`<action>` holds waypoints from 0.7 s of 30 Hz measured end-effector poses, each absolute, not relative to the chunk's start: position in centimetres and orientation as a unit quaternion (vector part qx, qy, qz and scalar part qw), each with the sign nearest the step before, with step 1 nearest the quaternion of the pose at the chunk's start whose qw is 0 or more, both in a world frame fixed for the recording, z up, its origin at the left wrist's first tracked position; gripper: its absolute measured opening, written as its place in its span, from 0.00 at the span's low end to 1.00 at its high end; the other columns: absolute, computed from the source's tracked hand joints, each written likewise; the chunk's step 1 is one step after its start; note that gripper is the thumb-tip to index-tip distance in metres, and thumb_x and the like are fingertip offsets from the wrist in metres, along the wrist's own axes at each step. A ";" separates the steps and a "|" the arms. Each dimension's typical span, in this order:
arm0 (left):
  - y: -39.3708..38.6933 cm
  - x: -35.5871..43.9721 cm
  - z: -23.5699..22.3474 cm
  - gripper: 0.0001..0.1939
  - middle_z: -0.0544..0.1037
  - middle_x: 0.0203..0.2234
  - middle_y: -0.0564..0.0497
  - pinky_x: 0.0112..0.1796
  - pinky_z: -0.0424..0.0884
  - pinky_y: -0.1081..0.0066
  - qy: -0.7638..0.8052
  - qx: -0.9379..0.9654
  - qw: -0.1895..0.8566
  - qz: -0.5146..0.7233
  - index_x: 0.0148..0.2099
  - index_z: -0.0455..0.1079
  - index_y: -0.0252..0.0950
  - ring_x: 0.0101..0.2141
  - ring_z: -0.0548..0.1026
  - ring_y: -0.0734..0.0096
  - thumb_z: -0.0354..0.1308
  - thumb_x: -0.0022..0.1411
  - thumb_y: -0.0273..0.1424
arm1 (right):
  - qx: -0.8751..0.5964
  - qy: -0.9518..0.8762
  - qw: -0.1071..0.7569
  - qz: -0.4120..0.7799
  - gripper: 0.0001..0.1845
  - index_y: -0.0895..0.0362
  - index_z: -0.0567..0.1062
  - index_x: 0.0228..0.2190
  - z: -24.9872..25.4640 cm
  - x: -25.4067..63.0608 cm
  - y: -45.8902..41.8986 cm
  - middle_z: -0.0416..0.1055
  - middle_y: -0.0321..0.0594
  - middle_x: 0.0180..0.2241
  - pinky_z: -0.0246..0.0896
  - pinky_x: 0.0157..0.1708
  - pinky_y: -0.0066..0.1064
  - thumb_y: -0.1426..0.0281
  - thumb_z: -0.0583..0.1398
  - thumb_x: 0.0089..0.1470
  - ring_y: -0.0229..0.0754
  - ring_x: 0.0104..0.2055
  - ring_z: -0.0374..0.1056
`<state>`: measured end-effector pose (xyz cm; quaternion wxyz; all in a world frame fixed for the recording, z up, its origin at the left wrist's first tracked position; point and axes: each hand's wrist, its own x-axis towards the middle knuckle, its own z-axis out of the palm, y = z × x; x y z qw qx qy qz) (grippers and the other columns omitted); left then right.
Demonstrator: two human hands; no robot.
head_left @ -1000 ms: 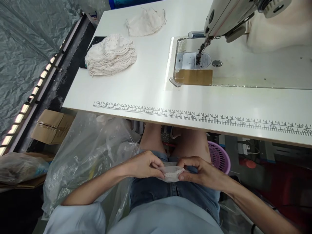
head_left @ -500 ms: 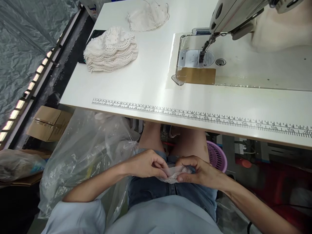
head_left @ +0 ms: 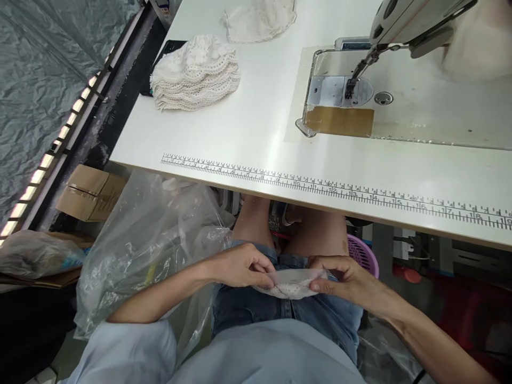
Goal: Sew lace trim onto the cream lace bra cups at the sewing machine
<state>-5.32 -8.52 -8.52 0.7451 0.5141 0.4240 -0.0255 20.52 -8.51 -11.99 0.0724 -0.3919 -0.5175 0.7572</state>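
Note:
Over my lap, a small piece of white lace fabric point(head_left: 294, 285) with a sheer upper part is stretched between both hands. My left hand point(head_left: 250, 266) pinches its left end between thumb and fingers. At the opposite end, my right hand point(head_left: 336, 274) grips the fabric with the thumb in front. A stack of white eyelet lace pieces point(head_left: 196, 74) lies on the left part of the white sewing table point(head_left: 248, 128). Behind it rests another sheer white piece point(head_left: 260, 21).
A sewing machine point(head_left: 416, 26) stands at the right of the table, its needle over a metal plate. A printed ruler point(head_left: 296, 184) runs along the front edge. Below are a clear plastic bag point(head_left: 140, 240), a cardboard box point(head_left: 92, 192) and a purple basket point(head_left: 362, 256).
My right hand has moved right, away from my left, and the lace fabric between them is spread wider. The whole view has shifted a little, so the table appears further right.

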 end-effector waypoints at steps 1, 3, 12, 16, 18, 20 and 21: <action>-8.4 -5.3 -8.4 0.15 0.80 0.31 0.47 0.31 0.67 0.78 0.421 0.515 0.746 -0.026 0.42 0.75 0.32 0.30 0.75 0.71 0.58 0.56 0.35 | -0.389 -0.514 0.076 0.761 0.11 0.55 0.76 0.26 -11.9 20.5 -8.5 0.69 0.37 0.26 0.57 0.30 0.29 0.60 0.62 0.49 0.39 0.30 0.64; -8.4 -5.4 -8.3 0.15 0.80 0.31 0.47 0.31 0.67 0.78 0.414 0.515 0.750 -0.022 0.43 0.75 0.33 0.31 0.75 0.72 0.57 0.57 0.35 | -0.383 -0.505 0.076 0.770 0.11 0.55 0.76 0.27 -11.8 20.4 -8.5 0.70 0.38 0.27 0.58 0.31 0.30 0.60 0.62 0.49 0.40 0.31 0.65; -8.7 -4.9 -9.6 0.16 0.79 0.33 0.49 0.32 0.67 0.78 0.408 0.527 0.746 0.006 0.42 0.75 0.32 0.33 0.75 0.70 0.63 0.51 0.35 | -0.391 -0.525 0.073 0.752 0.15 0.57 0.75 0.25 -11.7 19.8 -8.3 0.69 0.37 0.25 0.58 0.29 0.29 0.57 0.62 0.49 0.39 0.29 0.63; -8.6 -4.7 -9.9 0.15 0.79 0.28 0.49 0.29 0.66 0.78 0.437 0.508 0.742 -0.004 0.38 0.76 0.31 0.28 0.74 0.72 0.63 0.51 0.35 | -0.394 -0.521 0.070 0.754 0.17 0.58 0.74 0.25 -11.5 19.7 -8.2 0.68 0.36 0.25 0.56 0.29 0.27 0.55 0.62 0.47 0.38 0.29 0.62; -8.4 -4.9 -9.5 0.14 0.79 0.28 0.49 0.31 0.67 0.78 0.440 0.500 0.746 -0.006 0.38 0.77 0.31 0.28 0.74 0.73 0.62 0.51 0.35 | -0.389 -0.516 0.076 0.759 0.17 0.58 0.74 0.25 -11.2 19.5 -8.1 0.67 0.35 0.24 0.55 0.29 0.27 0.56 0.62 0.47 0.37 0.29 0.61; -8.0 -5.1 -8.9 0.13 0.79 0.28 0.50 0.32 0.66 0.78 0.438 0.500 0.748 -0.007 0.38 0.77 0.33 0.29 0.73 0.73 0.62 0.51 0.34 | -0.381 -0.518 0.083 0.761 0.17 0.58 0.74 0.25 -10.9 19.0 -8.1 0.67 0.35 0.24 0.54 0.28 0.26 0.56 0.63 0.47 0.36 0.28 0.60; -7.9 -5.0 -8.6 0.13 0.79 0.28 0.51 0.31 0.66 0.78 0.434 0.504 0.747 -0.008 0.38 0.77 0.33 0.28 0.72 0.74 0.63 0.50 0.35 | -0.374 -0.520 0.088 0.763 0.17 0.58 0.74 0.26 -10.8 18.7 -8.1 0.66 0.34 0.24 0.54 0.28 0.26 0.56 0.63 0.47 0.36 0.28 0.60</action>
